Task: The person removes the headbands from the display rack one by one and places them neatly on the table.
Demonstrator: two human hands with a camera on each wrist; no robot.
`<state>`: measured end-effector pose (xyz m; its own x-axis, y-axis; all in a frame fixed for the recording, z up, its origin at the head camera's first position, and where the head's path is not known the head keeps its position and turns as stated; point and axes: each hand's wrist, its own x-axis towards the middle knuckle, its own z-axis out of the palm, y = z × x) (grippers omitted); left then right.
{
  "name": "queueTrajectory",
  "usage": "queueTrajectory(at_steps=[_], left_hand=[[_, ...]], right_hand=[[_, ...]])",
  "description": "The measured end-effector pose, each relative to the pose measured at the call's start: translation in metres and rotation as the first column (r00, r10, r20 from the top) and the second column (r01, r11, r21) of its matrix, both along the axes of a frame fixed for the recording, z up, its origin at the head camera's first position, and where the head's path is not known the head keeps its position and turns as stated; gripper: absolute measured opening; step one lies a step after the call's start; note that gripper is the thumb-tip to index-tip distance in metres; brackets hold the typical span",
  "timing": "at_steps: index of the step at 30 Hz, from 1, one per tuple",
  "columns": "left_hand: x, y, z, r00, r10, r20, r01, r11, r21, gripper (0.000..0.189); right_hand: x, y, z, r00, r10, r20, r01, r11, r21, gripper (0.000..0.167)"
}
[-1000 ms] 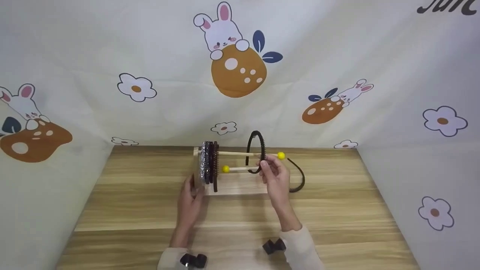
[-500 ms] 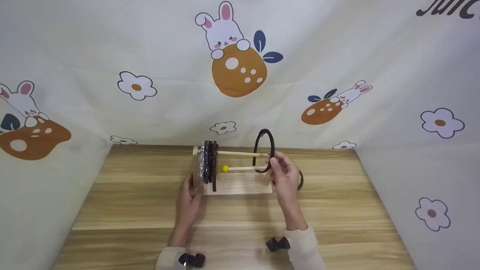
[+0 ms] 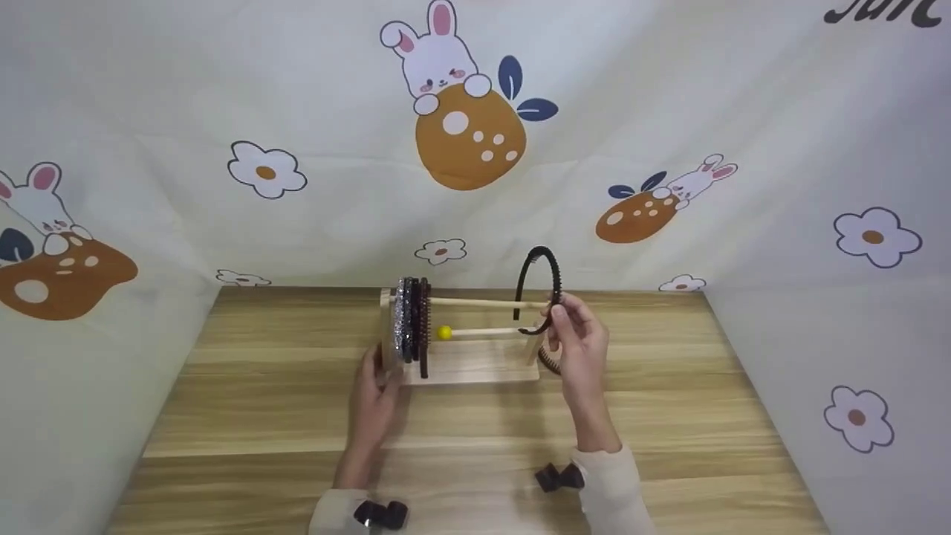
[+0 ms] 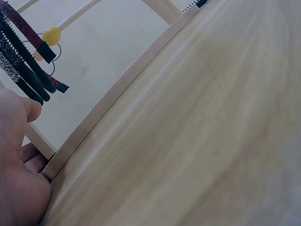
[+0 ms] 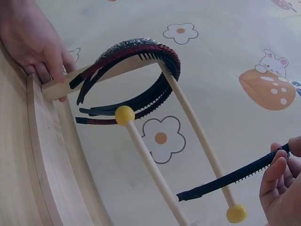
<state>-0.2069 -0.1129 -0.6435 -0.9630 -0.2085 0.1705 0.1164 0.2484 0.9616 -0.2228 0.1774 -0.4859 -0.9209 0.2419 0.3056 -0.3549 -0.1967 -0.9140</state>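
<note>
My left hand (image 3: 375, 401) grips the left upright of a wooden stand (image 3: 475, 364), its thumb in front and some fingers hidden behind. Several headbands (image 3: 414, 319), silver glitter, black and dark red, hang bunched on the stand's upper rod (image 3: 475, 302) beside that upright. Toward the other end, my right hand (image 3: 583, 345) pinches a black toothed headband (image 3: 557, 279) by its band, with its arch upward. The upper rod runs across this headband's loop in the head view. In the right wrist view, the rod's yellow end ball (image 5: 236, 213) shows just below the headband.
A lower rod with a yellow ball (image 3: 444, 333) points left from the stand's right upright. Another toothed headband (image 3: 550, 362) lies on the wood-grain table (image 3: 297, 416) at the stand's right, partly behind my right hand. A printed cloth (image 3: 334, 223) rises behind the table.
My right hand has moved right along the upper rod with the black headband, rising slightly. It now covers the rod's end ball in the head view. My left hand keeps its place on the upright.
</note>
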Motion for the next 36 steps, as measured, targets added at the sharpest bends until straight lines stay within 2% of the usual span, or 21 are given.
queueTrajectory(at_steps=[7, 15, 27, 36], left_hand=[[-0.001, -0.002, 0.000, 1.000, -0.004, -0.010, 0.004, 1.000, 0.004, 0.062], [-0.002, -0.004, -0.002, 1.000, -0.005, 0.023, 0.005, 1.000, 0.014, 0.063], [0.000, -0.002, 0.000, 1.000, -0.016, 0.005, 0.016, 1.000, 0.022, 0.064], [-0.001, -0.001, 0.001, 1.000, -0.022, 0.004, 0.022, 1.000, 0.023, 0.064]], right_hand=[[-0.002, 0.008, 0.003, 1.000, -0.026, -0.013, 0.026, 1.000, 0.004, 0.015], [-0.003, 0.019, 0.001, 0.999, -0.033, -0.024, 0.033, 0.999, 0.030, 0.015], [-0.006, 0.034, 0.001, 0.998, -0.060, -0.024, 0.061, 0.998, 0.029, 0.016], [-0.011, 0.049, -0.004, 0.998, -0.068, -0.003, 0.068, 0.991, 0.119, 0.015]])
